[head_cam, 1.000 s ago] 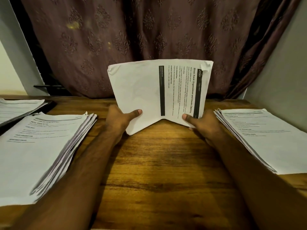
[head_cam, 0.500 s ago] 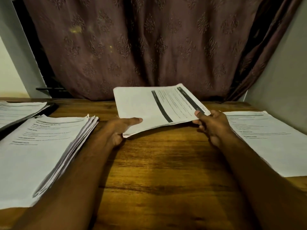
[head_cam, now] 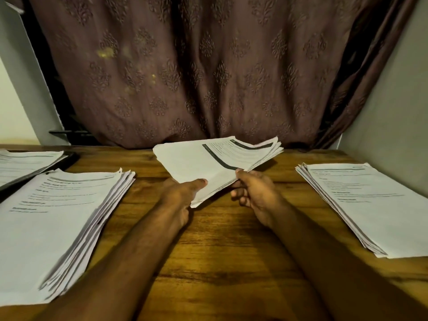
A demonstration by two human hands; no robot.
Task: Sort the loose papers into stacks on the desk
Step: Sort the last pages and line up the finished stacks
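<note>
Printed text on the white paper bundle was too blurred to read, and fingers beneath it were hidden. The left hand pinched its near corner, thumb on top; the right hand gripped its near edge just beside. The bundle fanned away from both above the brown wooden desk.
</note>
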